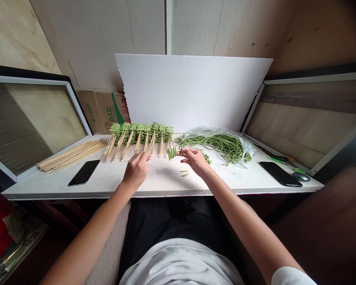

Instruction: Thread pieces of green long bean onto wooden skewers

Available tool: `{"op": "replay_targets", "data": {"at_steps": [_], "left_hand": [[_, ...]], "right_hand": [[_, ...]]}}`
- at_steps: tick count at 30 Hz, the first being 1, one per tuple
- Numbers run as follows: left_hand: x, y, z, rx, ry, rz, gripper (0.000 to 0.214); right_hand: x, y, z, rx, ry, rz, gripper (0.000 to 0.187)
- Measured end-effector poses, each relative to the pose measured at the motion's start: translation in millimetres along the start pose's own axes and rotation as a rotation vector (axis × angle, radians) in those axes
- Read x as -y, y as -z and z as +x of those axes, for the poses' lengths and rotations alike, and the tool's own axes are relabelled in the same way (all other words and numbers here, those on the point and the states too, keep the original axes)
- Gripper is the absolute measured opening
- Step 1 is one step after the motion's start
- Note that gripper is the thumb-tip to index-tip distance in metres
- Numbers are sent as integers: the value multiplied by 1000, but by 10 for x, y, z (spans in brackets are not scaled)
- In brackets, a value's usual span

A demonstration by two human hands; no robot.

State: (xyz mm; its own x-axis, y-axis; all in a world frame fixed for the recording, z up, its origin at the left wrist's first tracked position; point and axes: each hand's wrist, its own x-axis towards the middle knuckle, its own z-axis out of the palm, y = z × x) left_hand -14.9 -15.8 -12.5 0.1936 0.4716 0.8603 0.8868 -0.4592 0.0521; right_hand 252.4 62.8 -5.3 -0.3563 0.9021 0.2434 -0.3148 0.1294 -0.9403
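Note:
My left hand (137, 169) is closed round a thin wooden skewer (158, 155) that points to the right. Several short pieces of green bean (171, 153) are threaded side by side near its far end. Fingers and thumb of my right hand (194, 159) pinch at the tip of the skewer, on what looks like another bean piece (179, 152). Just behind my right hand lies a small pile of cut bean pieces (207, 157), partly hidden by it. A couple of loose bits (184, 173) rest on the white table below.
Finished bean skewers (142, 132) are stacked at the back left, handles forward. Bare skewers (72, 155) and a phone (84, 173) lie at left. Long beans (222, 144) fill a clear plastic bag at right, near another phone (280, 173). A white board (192, 91) stands behind.

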Motion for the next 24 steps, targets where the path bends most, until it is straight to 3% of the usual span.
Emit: {"op": "replay_targets", "data": {"at_steps": [8, 12, 17, 20, 24], "left_hand": [[-39, -69, -35, 56, 70, -72, 43], [-18, -66, -31, 84, 126, -117, 42], [51, -59, -5, 62, 228, -141, 39], [88, -73, 3, 72, 255, -139, 33], [100, -95, -2, 106, 259, -142, 30]], "right_hand": [[-57, -114, -9, -62, 41, -44, 29], [-23, -68, 0, -16, 52, -104, 31], [73, 261, 60, 181, 119, -534, 33], [-3, 470, 107, 240, 171, -859, 21], [-200, 564, 143, 331, 119, -977, 12]]}}
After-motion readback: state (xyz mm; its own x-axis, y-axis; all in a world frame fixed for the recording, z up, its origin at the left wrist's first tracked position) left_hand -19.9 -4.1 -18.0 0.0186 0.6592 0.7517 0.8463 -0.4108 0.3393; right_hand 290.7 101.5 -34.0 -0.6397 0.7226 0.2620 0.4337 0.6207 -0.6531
